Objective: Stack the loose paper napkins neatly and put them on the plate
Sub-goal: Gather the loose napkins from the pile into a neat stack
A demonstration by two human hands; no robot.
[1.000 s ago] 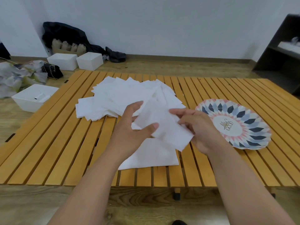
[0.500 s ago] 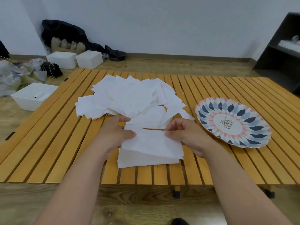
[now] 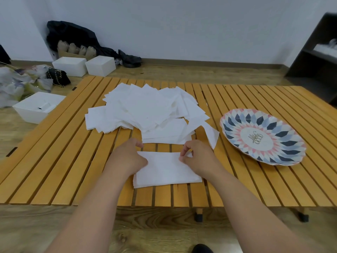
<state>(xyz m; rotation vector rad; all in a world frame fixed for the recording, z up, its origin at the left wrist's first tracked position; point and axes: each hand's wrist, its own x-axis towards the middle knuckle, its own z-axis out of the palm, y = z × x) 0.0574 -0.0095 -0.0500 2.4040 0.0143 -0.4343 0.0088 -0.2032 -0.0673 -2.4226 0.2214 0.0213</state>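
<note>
**Head view: lining up the top napkin on the small stack**

Big slatted wooden table (image 3: 54, 161) under everything. On its far middle, a wide messy pile of loose napkins (image 3: 145, 110), with lots of corners sticking out. To the right, near the pile, a round patterned plate (image 3: 262, 138), with no napkin on it yet. Close to the near edge, between the two hands, a small stack of napkins (image 3: 164, 170), lying flat, a bit uneven along the near side. Left hand (image 3: 127, 157) at the left edge of the stack, fingers curled down onto the paper and holding it there. Right hand (image 3: 198, 157) at the far right corner, thumb and fingertips (image 3: 183, 156) close together, pinching the corner of the top sheet.

Likely step: setting the top sheet straight.

- Keep the left side held down to stop the lower sheets sliding.
- Slide the pinched corner gently to right over the corner below.
- Go soft: thin paper, easy to crease and tear.
- Then press flat and tap the sides even before reaching for another sheet.

A long way to go, judging by the big pile.
</note>
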